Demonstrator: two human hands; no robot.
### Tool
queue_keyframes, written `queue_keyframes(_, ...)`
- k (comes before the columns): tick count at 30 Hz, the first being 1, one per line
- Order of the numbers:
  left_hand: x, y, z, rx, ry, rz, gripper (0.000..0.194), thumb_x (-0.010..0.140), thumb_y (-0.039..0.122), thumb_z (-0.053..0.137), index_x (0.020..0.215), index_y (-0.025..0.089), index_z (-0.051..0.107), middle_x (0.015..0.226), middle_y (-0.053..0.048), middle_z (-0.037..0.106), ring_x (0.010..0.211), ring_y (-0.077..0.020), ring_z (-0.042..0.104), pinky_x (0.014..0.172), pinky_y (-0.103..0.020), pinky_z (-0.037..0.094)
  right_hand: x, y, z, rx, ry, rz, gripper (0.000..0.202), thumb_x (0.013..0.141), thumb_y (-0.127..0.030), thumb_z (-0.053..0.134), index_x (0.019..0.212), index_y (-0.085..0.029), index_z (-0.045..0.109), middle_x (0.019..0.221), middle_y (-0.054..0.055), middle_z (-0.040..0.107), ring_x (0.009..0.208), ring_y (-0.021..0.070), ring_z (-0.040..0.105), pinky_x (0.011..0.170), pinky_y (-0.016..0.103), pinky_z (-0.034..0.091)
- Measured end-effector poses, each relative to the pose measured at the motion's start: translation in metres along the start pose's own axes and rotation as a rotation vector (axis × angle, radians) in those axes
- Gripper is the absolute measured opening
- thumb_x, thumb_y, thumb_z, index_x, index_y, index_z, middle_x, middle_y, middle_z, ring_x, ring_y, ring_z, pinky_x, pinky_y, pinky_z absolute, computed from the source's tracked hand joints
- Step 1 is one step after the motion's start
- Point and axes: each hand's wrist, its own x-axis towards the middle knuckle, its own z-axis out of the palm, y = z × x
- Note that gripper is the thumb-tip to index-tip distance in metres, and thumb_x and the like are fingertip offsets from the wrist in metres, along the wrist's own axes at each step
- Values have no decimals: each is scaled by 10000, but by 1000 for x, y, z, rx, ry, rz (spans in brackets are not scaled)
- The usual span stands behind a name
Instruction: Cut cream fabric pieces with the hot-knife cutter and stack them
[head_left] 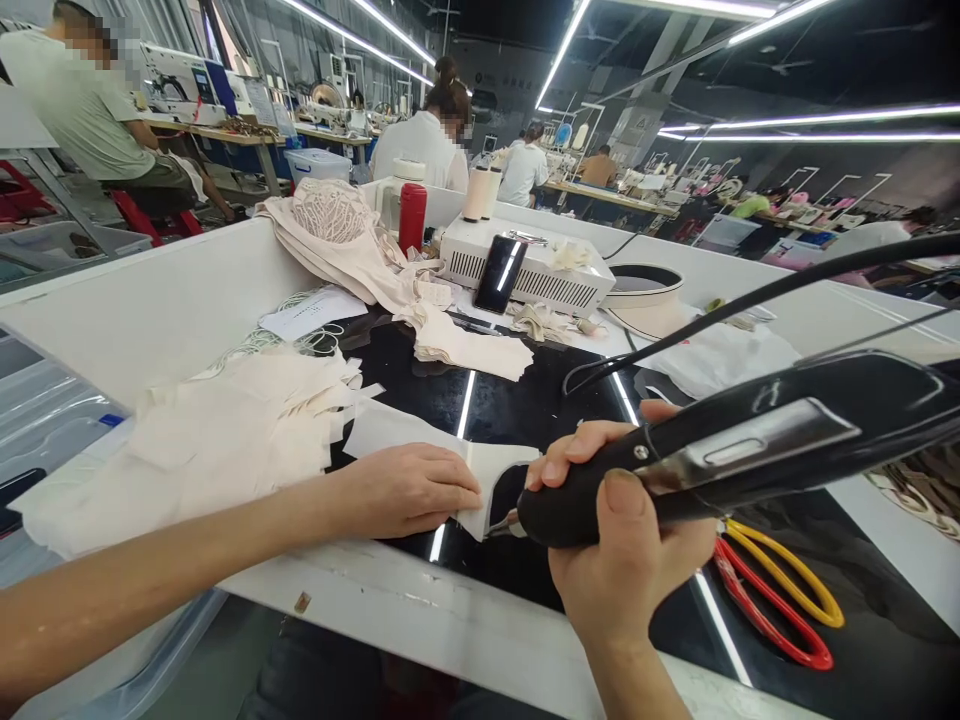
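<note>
My left hand lies on a white fabric piece, its fingers stretched out over it and pressing it against the shiny black tabletop. My right hand is wrapped round a black corded hand tool with a silver plate on its side. Its thin metal tip points left and meets the curved right edge of the fabric, close to my left fingertips. Whether the tip cuts into the cloth cannot be made out.
Loose cream fabric pieces pile up at left. Scissors with red and yellow handles lie at right. Behind stand a phone, a vented white box, a red bottle and beige garments. A black cable arches across the right.
</note>
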Motion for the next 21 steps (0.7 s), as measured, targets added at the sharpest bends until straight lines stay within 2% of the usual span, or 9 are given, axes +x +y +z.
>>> queue_keyframes(12,2,4,-3,-2,-13,108,258,1047,111,522,1214,193,701,1216,-65,767,1177,-194,680,1115,-344,498,-5,4,1,-3,-42,11,451,889,-360,809,1259,-273,565,834,-21,641,611,140,606,544,294,550)
queue_keyframes(21,2,5,-3,-26,-37,81,259,1056,102,509,1174,185,724,1166,-59,777,1132,-189,693,1081,-336,510,-5,5,0,-38,-37,5,446,892,-374,798,1256,-277,558,832,-23,630,607,141,605,540,295,545)
